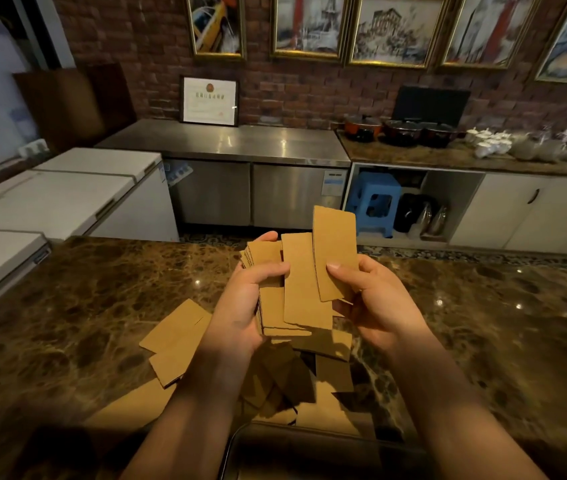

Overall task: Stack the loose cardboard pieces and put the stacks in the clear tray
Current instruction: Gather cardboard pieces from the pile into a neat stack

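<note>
My left hand (240, 306) grips a stack of brown cardboard strips (275, 306), held upright above the marble counter. My right hand (375, 299) pinches a single cardboard strip (334, 251) between thumb and fingers, just right of the stack and overlapping it. Several loose cardboard pieces (178, 341) lie scattered on the counter under and in front of my hands. The clear tray (303, 441) shows only as a rounded rim at the bottom centre, between my forearms.
The brown marble counter (483, 323) stretches left and right of the pile. Beyond it stand white chest freezers (67, 195), a steel worktop (233, 140) and a back counter with pots (400, 131) and white cups (490, 142). A blue stool (375, 202) sits under the shelf.
</note>
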A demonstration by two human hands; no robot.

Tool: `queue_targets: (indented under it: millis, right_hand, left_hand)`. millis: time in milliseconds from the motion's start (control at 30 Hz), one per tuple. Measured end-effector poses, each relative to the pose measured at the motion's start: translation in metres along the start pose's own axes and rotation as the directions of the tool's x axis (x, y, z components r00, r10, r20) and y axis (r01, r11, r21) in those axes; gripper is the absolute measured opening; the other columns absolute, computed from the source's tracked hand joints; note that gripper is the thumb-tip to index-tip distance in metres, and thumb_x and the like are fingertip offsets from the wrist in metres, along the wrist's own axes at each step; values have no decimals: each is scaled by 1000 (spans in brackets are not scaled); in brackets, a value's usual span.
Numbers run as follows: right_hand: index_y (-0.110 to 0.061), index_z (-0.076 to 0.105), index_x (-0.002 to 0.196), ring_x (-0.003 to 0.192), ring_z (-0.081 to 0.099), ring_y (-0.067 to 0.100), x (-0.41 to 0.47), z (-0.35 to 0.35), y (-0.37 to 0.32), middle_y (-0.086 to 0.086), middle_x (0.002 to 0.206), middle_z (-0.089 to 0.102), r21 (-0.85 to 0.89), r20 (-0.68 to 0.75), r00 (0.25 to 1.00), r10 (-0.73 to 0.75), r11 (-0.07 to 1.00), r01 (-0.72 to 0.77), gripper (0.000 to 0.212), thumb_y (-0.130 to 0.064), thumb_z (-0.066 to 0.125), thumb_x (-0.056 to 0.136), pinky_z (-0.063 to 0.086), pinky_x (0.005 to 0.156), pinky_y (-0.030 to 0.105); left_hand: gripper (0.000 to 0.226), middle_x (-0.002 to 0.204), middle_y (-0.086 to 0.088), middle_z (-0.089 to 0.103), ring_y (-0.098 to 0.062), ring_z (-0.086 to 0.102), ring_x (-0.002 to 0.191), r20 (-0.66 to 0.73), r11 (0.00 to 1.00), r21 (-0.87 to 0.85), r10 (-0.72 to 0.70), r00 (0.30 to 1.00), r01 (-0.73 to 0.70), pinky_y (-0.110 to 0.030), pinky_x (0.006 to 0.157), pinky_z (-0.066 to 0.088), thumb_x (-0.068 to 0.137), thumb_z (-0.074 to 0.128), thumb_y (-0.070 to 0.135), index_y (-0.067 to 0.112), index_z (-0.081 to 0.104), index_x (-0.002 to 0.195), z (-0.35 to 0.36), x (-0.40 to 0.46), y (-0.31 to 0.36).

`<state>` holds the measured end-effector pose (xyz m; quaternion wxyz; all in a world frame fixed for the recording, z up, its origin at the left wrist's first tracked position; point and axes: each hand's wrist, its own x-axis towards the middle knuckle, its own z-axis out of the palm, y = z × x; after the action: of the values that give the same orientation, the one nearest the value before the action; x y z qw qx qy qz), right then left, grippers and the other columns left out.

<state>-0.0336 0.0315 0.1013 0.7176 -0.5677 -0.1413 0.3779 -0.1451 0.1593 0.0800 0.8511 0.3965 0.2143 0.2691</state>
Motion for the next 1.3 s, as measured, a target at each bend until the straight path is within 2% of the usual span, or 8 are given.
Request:
queue_targets:
  millis: [100,200,367,533,667,767,1000,1300]
  right_hand:
    - [-14,62,117,94,74,17,-1,-2,-3,1,101,78,2,41,983,-181,984,181,31,-9,68,87,59,73,31]
    - [-18,64,100,96,73,17,-3,-1,-6,-2,94,78,-64,121,919,-375,921,385,27,-3,71,78,58,82,36]
    - [-15,63,73,118,64,15,-2,-4,6,-4,95,79,-314,431,756,-493,703,638,34,18,71,74,52,100,36]
    - [-20,65,70,131,50,3,0,-8,16,-8,99,78,-447,511,751,-419,616,648,31,8,77,75,41,107,29]
    - [-21,63,70,133,47,2,1,-8,16,-11,102,78,-467,529,749,-398,600,649,31,6,78,75,40,109,36]
    - [-18,63,72,132,49,4,4,-11,16,-12,103,77,-464,504,756,-417,608,644,35,16,72,74,42,108,41]
    - [-19,60,79,121,59,6,7,-21,22,-11,101,77,-424,398,779,-484,656,624,33,12,69,79,47,104,38]
    - [-32,61,74,140,37,4,14,-32,23,-32,130,59,-498,340,765,-547,586,640,43,10,72,77,32,116,48]
  left_hand:
    - [26,99,-11,77,-34,71,94,-60,992,-67,-115,992,111,-48,80,58,94,59,20,31,68,116,-2,3,-2]
    - [32,98,-13,71,-28,67,73,-107,970,-117,-224,969,212,-39,66,56,92,65,32,23,64,123,-2,2,-1]
    - [38,77,-15,76,-29,73,57,-65,959,16,-280,958,282,-35,49,57,91,58,53,19,65,106,-1,-1,3]
    - [58,96,-17,76,-37,74,83,-22,973,-31,-228,973,227,-50,72,59,67,74,48,24,67,119,-5,0,10]
    - [43,115,-16,67,-38,66,98,13,980,45,-195,981,194,-48,76,57,81,65,13,28,66,122,-5,-4,10]
    - [38,119,-16,64,-39,62,102,-30,981,71,-177,984,179,-46,75,56,88,56,12,32,66,120,-11,0,9]
    - [38,114,-23,70,-34,71,84,60,959,-244,-134,989,145,-42,71,56,95,47,13,24,54,131,-15,1,7]
    - [26,103,-20,69,-32,68,80,53,969,-235,-70,996,81,-41,66,55,99,47,19,21,57,123,-13,0,4]
